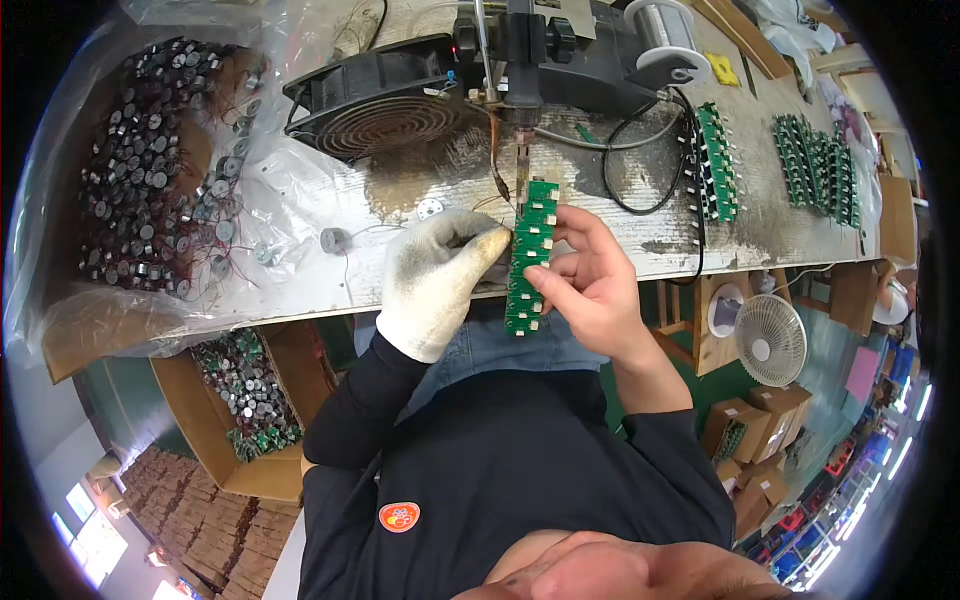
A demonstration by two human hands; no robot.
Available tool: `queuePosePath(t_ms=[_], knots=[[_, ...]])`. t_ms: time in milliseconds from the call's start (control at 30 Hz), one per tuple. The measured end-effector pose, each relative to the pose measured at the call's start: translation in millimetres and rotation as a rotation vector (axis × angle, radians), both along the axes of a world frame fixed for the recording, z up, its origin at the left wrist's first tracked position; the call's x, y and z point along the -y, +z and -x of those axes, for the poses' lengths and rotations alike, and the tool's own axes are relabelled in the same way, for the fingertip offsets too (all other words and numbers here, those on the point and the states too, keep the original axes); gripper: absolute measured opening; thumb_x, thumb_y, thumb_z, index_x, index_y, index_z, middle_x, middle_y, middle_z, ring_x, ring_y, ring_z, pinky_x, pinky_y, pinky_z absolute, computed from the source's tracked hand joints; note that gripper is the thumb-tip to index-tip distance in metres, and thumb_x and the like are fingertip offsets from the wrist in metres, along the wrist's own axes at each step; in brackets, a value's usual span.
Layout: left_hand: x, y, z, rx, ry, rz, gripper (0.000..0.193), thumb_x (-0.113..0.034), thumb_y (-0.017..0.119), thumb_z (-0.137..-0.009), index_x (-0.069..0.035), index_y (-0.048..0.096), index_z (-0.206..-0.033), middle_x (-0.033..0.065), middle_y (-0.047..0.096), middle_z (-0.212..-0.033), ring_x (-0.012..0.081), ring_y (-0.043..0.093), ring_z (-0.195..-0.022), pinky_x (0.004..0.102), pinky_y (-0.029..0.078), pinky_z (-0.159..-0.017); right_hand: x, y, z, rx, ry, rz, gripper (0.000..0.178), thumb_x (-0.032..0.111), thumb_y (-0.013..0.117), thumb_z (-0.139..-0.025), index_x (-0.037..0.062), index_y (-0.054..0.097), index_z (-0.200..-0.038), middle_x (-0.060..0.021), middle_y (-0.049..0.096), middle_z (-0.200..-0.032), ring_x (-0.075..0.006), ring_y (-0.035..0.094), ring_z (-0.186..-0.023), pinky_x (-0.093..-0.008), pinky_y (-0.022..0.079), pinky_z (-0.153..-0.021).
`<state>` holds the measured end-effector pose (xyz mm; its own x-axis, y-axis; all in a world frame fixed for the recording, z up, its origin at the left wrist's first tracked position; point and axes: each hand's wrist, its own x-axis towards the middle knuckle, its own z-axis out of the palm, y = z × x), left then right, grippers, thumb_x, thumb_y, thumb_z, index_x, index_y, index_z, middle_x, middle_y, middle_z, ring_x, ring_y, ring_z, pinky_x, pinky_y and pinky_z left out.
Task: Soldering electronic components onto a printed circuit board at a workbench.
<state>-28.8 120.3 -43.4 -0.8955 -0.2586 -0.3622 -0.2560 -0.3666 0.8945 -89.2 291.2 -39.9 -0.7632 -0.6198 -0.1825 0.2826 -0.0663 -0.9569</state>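
My bare right hand (590,285) holds a long green circuit board strip (531,260) between thumb and fingers. The strip stands nearly upright in view, with small white connectors along it. My left hand (445,270), in a white work glove with a stained fingertip, is closed in a pinch at the strip's left edge. What it pinches is hidden; a thin wire shows just above those fingers. Close to the strip's top end hangs the tip of a mounted soldering iron (522,155), beside a thin bent feed tube (496,160). Left of my glove lies a small round metal motor (335,240) with wires.
A black fan (375,105) lies behind my left hand. A solder wire spool (665,30) stands at the back. More board strips (716,165) rest on the right. At left, a plastic-lined box (65,345) holds many wired motors; another carton (190,400) sits below.
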Motion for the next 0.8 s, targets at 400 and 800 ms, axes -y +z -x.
queuePosePath(t_ms=[400,800], knots=[[2,2,5,0.079,0.012,-0.138,0.015,-0.01,0.064,-0.088,0.004,0.065,-0.092,0.0057,0.066,-0.084,0.0095,0.061,-0.075,0.0227,0.048,-0.067,2,-4,-1,-0.034,-0.013,0.02,0.049,-0.007,0.06,-0.085,-0.0024,0.036,-0.128,-0.0128,0.051,-0.112,-0.0107,0.062,-0.072,-0.0214,0.05,-0.058],[0,11,8,0.059,0.036,-0.249,0.014,-0.009,0.063,-0.088,0.003,0.063,-0.095,0.0071,0.066,-0.086,0.0111,0.063,-0.075,0.0235,0.051,-0.066,1,-4,0,-0.077,-0.019,0.023,0.048,-0.007,0.059,-0.086,-0.0029,0.036,-0.128,-0.0127,0.051,-0.112,-0.0103,0.062,-0.072,-0.021,0.05,-0.057]])
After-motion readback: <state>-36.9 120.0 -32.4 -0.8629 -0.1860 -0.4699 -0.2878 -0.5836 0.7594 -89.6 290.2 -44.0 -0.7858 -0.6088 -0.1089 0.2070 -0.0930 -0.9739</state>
